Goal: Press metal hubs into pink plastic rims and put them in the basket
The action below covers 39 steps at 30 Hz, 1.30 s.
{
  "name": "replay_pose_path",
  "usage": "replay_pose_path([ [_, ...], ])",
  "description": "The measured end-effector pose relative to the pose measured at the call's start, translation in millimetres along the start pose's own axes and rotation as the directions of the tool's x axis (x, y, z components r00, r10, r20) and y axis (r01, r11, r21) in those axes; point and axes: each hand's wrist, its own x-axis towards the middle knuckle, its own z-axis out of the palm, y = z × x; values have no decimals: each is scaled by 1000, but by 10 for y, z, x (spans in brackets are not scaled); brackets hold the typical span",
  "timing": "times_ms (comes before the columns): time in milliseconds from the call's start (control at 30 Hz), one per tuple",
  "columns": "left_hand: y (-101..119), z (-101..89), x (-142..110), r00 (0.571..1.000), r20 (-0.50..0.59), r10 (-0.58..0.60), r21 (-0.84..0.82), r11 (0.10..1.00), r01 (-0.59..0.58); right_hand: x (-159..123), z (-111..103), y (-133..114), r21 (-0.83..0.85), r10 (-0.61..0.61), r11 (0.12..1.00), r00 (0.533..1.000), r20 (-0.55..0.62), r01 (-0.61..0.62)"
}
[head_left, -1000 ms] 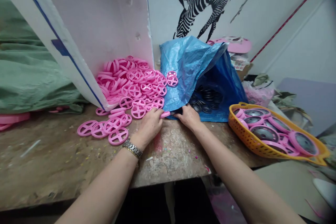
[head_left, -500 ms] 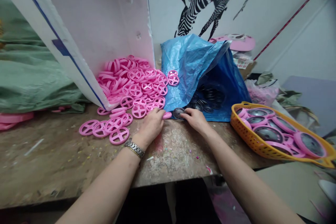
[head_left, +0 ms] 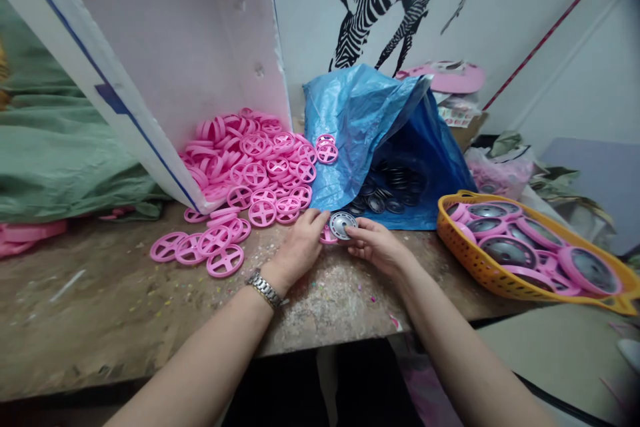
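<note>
Between my hands a silver-grey disc (head_left: 343,225), like a wheel cover, is tilted up against a pink plastic wheel (head_left: 329,236). My right hand (head_left: 377,245) pinches the disc at its right edge. The pink wheel is gripped by my left hand (head_left: 303,243), whose fingers are closed and partly hide it. A heap of pink spoked wheels (head_left: 255,173) spills out beside my left hand. Behind my right hand, dark discs (head_left: 395,187) lie in the mouth of a blue plastic bag (head_left: 345,107).
A white foam box (head_left: 170,47) lies on its side behind the pink heap. At the right, an orange basket (head_left: 480,280) holds pink wheels with grey discs fitted. Green cloth (head_left: 60,160) lies at the left. The worn tabletop (head_left: 125,320) carries small scraps.
My right hand has brought the disc up from beside the bag and turned its silver face toward me. My left hand has moved slightly right and nearer; disc and pink wheel now overlap.
</note>
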Motion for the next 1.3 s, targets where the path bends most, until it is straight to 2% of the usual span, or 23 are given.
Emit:
replay_pose_path([
  [133, -37, 45, 4, 992, 28, -124, -207, 970, 127, 12, -10, 51, 14, -41, 999, 998, -38, 42],
  [233, 12, 18, 17, 965, 140, -221, -401, 879, 259, 6, -18, 64, 28, -89, 995, 993, -76, 91],
  [300, 80, -31, 23, 929, 263, -261, -550, 750, 366, -4, -20, 60, 35, -119, 992, 987, -111, 124],
  [367, 150, -84, 29, 891, 358, -280, -692, 561, 454, -21, -18, 52, 23, -148, 988, 979, -140, 153],
  [433, 194, -118, 37, 869, 401, -289, -787, 376, 488, -44, -9, 49, 2, -183, 983, 971, -157, 185],
  [500, 193, -121, 50, 853, 428, -300, -819, 271, 506, -68, 6, 55, -8, -208, 978, 965, -162, 209],
  [533, 177, -112, 57, 845, 437, -307, -816, 261, 516, -78, 13, 60, -3, -209, 977, 965, -157, 211],
  [567, 155, -98, 63, 842, 433, -321, -804, 285, 522, -85, 18, 67, 11, -202, 979, 968, -146, 206],
  [600, 129, -82, 66, 850, 402, -341, -786, 348, 512, -88, 19, 75, 31, -188, 981, 973, -131, 194],
  [667, 81, -57, 65, 903, 242, -356, -697, 584, 417, -85, 4, 89, 85, -147, 984, 983, -113, 157],
  [733, 48, -47, 52, 963, 38, -268, -501, 829, 250, -75, -33, 98, 145, -105, 982, 986, -129, 123],
  [800, 33, -54, 34, 989, -79, -125, -305, 947, 96, -70, -75, 100, 192, -64, 977, 988, -144, 92],
  [933, 42, -89, 18, 993, -105, 58, -148, 986, -73, -97, -104, 91, 218, 13, 976, 996, -83, 5],
  [1067, 87, -96, 30, 989, -57, 136, -85, 986, -141, -122, -62, 98, 160, 28, 987, 999, -26, -23],
  [1200, 126, -35, 32, 993, -74, 94, -197, 975, -107, -112, -33, 106, 142, -24, 989, 995, -93, 37],
  [1267, 137, 1, 27, 997, -72, 3, -339, 940, -27, -103, -27, 103, 146, -55, 987, 990, -130, 74],
  [1300, 142, 13, 24, 998, -33, -55, -428, 903, 35, -99, -26, 101, 141, -72, 986, 987, -144, 93],
])
